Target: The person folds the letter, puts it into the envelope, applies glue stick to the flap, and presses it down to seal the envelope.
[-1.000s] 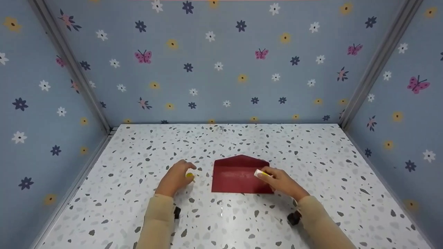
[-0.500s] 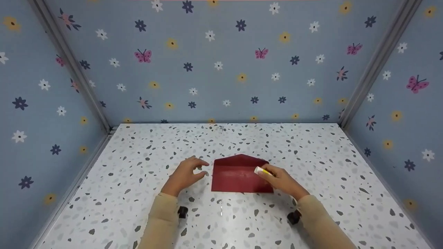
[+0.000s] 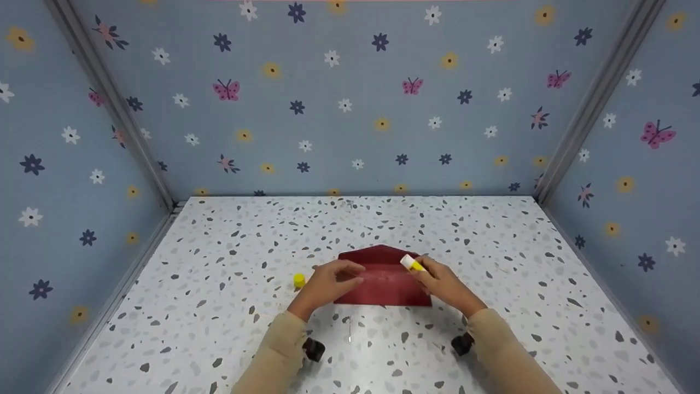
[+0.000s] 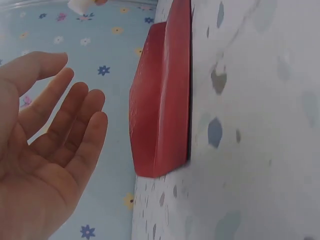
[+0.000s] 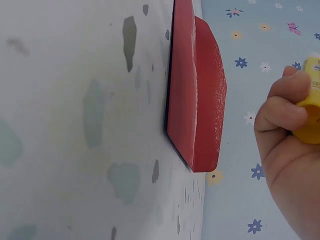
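A red envelope (image 3: 383, 284) lies on the table with its pointed flap unfolded toward the back wall. My right hand (image 3: 445, 284) grips a yellow and white glue stick (image 3: 413, 263) above the envelope's right side, its white end tilted up and left. In the right wrist view, fingers curl round the yellow body of the glue stick (image 5: 313, 95). Over the envelope's left edge hovers my left hand (image 3: 330, 282), holding nothing. The left wrist view shows its fingers (image 4: 75, 120) loosely bent and apart from the envelope (image 4: 172, 95). A small yellow cap (image 3: 299, 280) stands just left of that hand.
The speckled white table (image 3: 350, 224) is bounded by a blue flowered wall (image 3: 350, 126) at the back and similar panels on both sides. Grey metal posts (image 3: 117, 109) stand in the corners. Black wrist cameras (image 3: 314, 349) hang beneath the sleeves.
My left hand has let go of the yellow cap, leaving it on the table, and moved right to the envelope. The right hand has stayed nearly in place, its glue stick tilting slightly upward.
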A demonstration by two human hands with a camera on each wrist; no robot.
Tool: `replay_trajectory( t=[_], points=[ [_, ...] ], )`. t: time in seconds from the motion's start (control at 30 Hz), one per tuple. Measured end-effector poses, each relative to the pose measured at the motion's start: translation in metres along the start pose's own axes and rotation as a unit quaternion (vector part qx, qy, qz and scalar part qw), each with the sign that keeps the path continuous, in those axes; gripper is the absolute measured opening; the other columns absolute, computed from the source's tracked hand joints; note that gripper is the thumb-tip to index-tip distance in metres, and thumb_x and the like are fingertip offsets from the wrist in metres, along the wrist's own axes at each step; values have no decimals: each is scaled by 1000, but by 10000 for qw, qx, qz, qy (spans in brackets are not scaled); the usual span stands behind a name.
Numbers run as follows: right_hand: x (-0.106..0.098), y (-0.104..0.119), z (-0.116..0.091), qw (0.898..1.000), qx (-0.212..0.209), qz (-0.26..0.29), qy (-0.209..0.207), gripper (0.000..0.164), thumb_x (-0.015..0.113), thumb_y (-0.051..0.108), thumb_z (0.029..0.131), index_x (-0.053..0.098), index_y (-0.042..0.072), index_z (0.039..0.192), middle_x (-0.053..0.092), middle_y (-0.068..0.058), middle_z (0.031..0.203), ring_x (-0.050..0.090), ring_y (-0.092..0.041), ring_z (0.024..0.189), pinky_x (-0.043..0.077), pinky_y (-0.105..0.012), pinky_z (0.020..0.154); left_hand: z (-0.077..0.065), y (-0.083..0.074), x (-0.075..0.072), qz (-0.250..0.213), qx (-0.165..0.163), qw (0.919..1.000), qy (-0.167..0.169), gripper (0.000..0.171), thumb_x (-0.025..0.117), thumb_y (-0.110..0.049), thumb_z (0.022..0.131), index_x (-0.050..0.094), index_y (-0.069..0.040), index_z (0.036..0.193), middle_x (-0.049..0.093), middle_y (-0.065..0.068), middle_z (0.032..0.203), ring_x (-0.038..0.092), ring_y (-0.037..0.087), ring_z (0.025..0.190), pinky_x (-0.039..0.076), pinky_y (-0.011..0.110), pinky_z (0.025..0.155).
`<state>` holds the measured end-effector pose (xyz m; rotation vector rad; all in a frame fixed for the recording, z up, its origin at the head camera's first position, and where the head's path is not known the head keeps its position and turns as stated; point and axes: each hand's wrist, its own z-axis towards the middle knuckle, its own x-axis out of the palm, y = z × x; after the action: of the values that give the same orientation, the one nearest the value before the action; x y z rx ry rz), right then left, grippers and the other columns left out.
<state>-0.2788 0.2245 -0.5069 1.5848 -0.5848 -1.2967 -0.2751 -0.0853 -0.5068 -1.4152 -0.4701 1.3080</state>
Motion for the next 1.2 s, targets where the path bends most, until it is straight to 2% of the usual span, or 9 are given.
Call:
replay_trajectory(
  t=[0.17,0.3,0.4,0.57,0.67,0.8,0.97,1.2],
  points=[
    [2,-1,2,9999,-162,4,44,36,55,40,103,53,19,133,57,-25,94,52,-29,66,46,-32,60,7,-4,18,-37,-86,9999,-119,29,70,-25,96,70,-10,121,69,2,115,64,16,105,51,35,94],
    [7,1,2,9998,-188,-117,8,38,56,39,103,51,24,137,60,-14,107,56,-31,84,48,-36,73,13,-7,32,-159,-182,9995,-181,32,70,-28,96,69,-10,123,69,1,117,64,13,105,52,32,93],
    [11,1,2,9996,-213,-186,-59,35,57,36,103,52,23,135,58,-5,116,53,-26,100,46,-39,82,16,-9,42,-420,-226,9986,-232,35,69,-31,96,67,-13,127,68,1,119,64,15,107,51,34,94],
    [15,3,4,9986,-420,-315,-4,25,58,36,102,55,23,123,58,-3,104,54,-24,93,45,-38,79,20,-13,56,-999,-484,9934,-274,42,68,-39,96,65,-17,131,66,-1,121,62,17,109,51,36,94],
    [17,3,6,9980,-469,-423,6,22,59,38,101,56,22,116,57,-2,95,53,-21,86,45,-35,75,22,-14,63,-1498,-742,9857,-216,42,69,-41,95,67,-17,129,66,-2,121,62,18,108,52,36,93],
    [18,3,7,9979,-412,-507,-36,24,61,40,100,57,18,109,55,-2,87,52,-19,80,44,-32,71,26,-15,69,-2031,-907,9747,-197,38,69,-39,95,70,-13,123,67,1,118,61,25,109,52,39,93],
    [20,3,7,9976,-444,-540,-14,24,63,37,100,59,14,106,55,-1,85,52,-19,78,45,-30,69,27,-17,72,-2266,-881,9696,-259,34,67,-31,98,70,-6,121,68,3,112,59,32,108,50,44,92],
    [21,4,8,9961,-664,-584,44,17,66,31,99,60,16,105,58,0,85,53,-17,76,46,-28,67,27,-19,72,-2413,-938,9653,-342,33,70,-29,96,71,-5,118,68,3,108,61,23,102,49,49,96]
  ],
)
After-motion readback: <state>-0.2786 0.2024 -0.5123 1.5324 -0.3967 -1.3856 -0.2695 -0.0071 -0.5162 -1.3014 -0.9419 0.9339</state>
